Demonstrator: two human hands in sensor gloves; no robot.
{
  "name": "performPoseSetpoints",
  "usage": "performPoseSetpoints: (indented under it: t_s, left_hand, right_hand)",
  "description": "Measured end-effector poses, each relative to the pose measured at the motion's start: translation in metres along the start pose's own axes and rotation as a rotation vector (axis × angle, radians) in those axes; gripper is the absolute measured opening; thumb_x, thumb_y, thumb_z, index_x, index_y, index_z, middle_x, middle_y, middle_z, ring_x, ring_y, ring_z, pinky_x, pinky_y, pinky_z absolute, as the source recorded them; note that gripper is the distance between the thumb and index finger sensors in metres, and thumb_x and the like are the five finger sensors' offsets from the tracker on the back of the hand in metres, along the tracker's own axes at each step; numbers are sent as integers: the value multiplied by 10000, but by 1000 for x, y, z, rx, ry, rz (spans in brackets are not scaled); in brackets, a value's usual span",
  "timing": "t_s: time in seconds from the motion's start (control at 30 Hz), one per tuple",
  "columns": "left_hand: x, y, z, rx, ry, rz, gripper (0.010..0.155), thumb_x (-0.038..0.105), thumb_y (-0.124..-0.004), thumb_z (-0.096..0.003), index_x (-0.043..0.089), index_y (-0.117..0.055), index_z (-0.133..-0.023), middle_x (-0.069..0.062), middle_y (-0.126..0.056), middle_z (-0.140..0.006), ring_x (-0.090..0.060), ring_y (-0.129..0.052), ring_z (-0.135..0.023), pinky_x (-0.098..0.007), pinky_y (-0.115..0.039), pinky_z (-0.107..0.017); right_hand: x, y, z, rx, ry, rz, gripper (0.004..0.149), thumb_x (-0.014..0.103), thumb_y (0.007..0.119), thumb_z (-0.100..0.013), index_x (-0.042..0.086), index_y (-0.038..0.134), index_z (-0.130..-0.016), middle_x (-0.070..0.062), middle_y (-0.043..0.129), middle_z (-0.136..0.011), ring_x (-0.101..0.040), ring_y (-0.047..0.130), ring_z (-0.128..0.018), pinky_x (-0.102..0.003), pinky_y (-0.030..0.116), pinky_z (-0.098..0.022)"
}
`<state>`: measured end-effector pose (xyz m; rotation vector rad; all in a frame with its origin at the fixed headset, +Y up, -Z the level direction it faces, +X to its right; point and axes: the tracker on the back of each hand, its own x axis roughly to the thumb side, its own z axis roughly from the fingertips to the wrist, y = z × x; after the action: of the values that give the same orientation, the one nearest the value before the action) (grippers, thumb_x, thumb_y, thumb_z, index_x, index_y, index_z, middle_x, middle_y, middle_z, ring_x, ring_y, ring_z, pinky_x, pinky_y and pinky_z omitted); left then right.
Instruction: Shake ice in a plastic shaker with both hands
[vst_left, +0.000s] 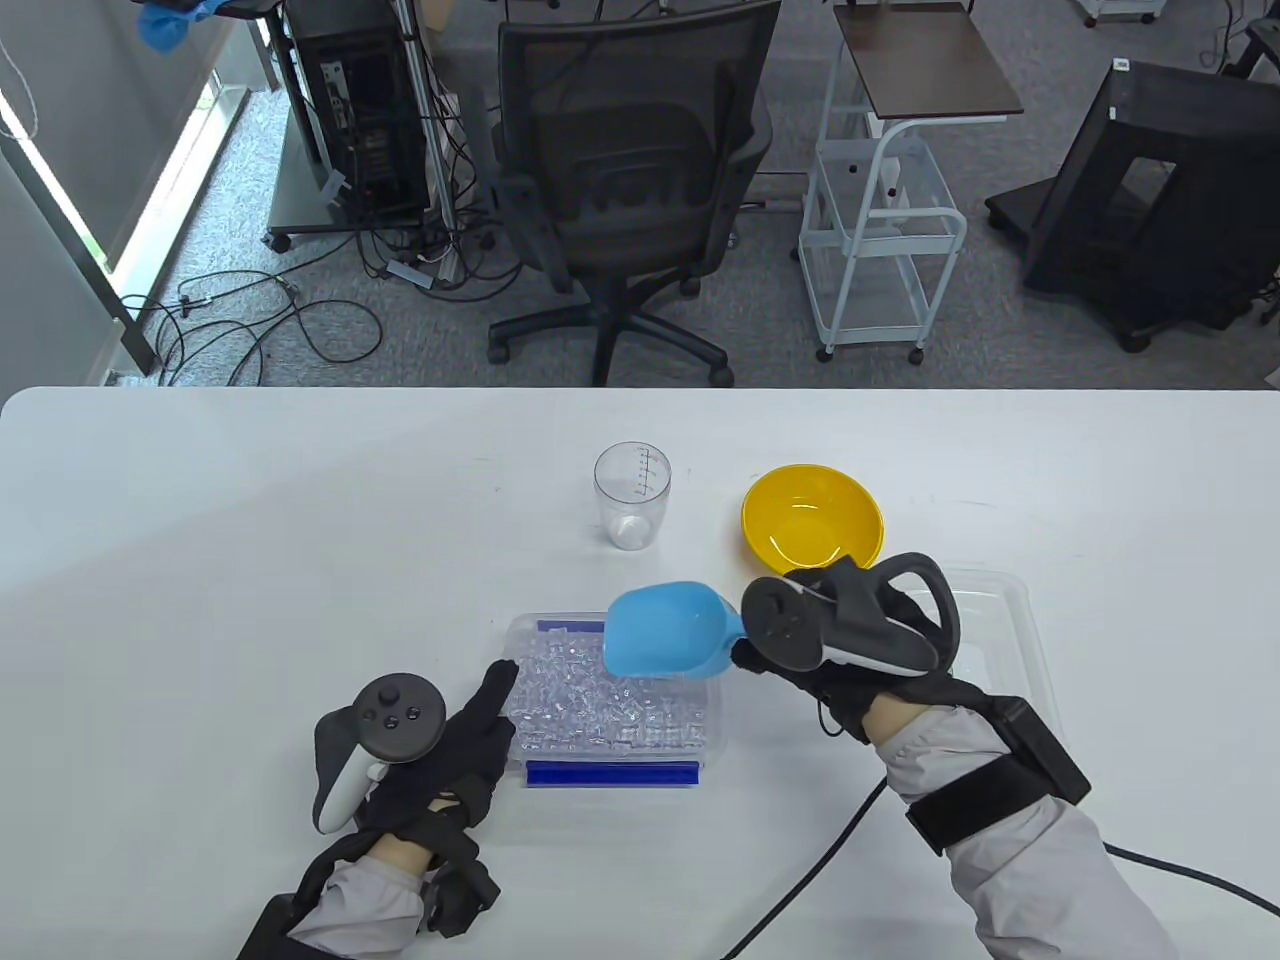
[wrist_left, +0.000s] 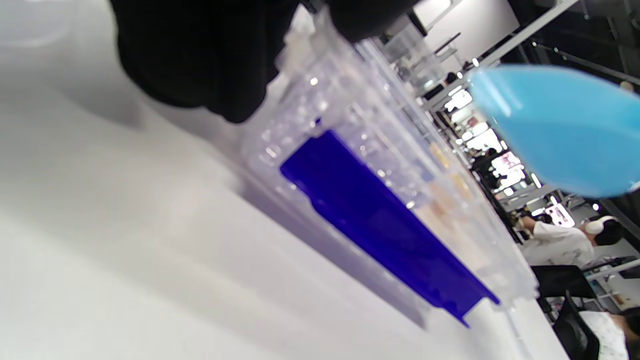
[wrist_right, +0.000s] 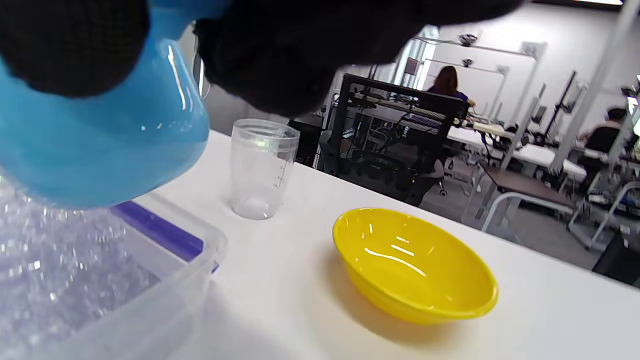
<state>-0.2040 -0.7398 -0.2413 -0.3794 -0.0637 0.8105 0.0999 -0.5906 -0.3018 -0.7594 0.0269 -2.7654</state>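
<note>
A clear plastic shaker cup (vst_left: 632, 495) stands open and upright at the table's middle; it also shows in the right wrist view (wrist_right: 261, 168). A clear ice box (vst_left: 612, 705) with blue latches holds several clear ice cubes; it also shows in the left wrist view (wrist_left: 380, 195). My right hand (vst_left: 800, 640) grips the handle of a blue scoop (vst_left: 665, 631), held mouth-down over the box's far right part. The scoop also shows in the right wrist view (wrist_right: 100, 135) and the left wrist view (wrist_left: 560, 125). My left hand (vst_left: 470, 730) rests flat against the box's left side.
An empty yellow bowl (vst_left: 812, 520) sits right of the shaker cup, also in the right wrist view (wrist_right: 415, 270). A clear lid or tray (vst_left: 1005, 620) lies under my right wrist. A black office chair (vst_left: 625, 170) and a white cart (vst_left: 880, 200) stand beyond the table's far edge.
</note>
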Motion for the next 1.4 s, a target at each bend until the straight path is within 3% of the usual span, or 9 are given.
performPoseSetpoints:
  t_s: [0.13,0.37,0.53,0.73,1.0,1.17,1.4]
  left_hand:
    - [0,0,0,0,0,1,577,223,-606,-693,167,-380,-1221,-384,-704,-1057,-438,-884,-857,-540,-834,-585]
    - [0,0,0,-3,0,1,577,226,-608,-694,168,-381,-1221,-378,-710,-1056,-434,-889,-852,-538,-835,-584]
    - [-1,2,0,-6,3,9,575,230,-618,-693,176,-392,-1219,-368,-729,-1049,-416,-905,-840,-525,-845,-578]
    - [-2,3,0,-9,6,21,571,239,-632,-695,189,-404,-1216,-355,-747,-1042,-399,-920,-828,-514,-854,-573]
    - [0,3,0,-4,8,3,571,238,-629,-696,183,-402,-1217,-360,-747,-1041,-405,-916,-830,-522,-848,-576]
    - [0,3,1,-4,6,4,571,239,-630,-695,182,-402,-1216,-361,-746,-1042,-409,-914,-830,-525,-847,-575]
    - [-1,3,0,-5,7,15,573,240,-630,-696,184,-401,-1218,-360,-747,-1040,-406,-915,-829,-523,-847,-576]
  right_hand:
    - [21,-3,-8,101,-32,141,621,604,776,-373,119,882,-746,-155,962,-499,-214,882,-223,-411,801,-191]
    - [50,-3,-26,261,-124,265,600,606,786,-368,139,913,-722,-149,976,-472,-206,891,-202,-404,809,-178]
    - [55,5,-33,247,-151,275,587,610,788,-358,157,917,-709,-126,982,-457,-188,894,-191,-391,817,-171]
    - [32,14,-28,226,-95,93,578,620,786,-358,170,923,-695,-102,987,-429,-161,890,-170,-366,819,-149]
    - [24,12,-31,250,-72,62,576,623,783,-352,177,928,-686,-96,988,-420,-156,888,-164,-361,819,-146]
    - [17,26,-26,270,-48,-63,580,627,772,-359,175,924,-689,-93,988,-419,-152,890,-163,-357,823,-141]
    - [23,29,-22,225,-36,-31,577,636,768,-362,184,923,-686,-80,989,-413,-137,890,-157,-345,825,-135]
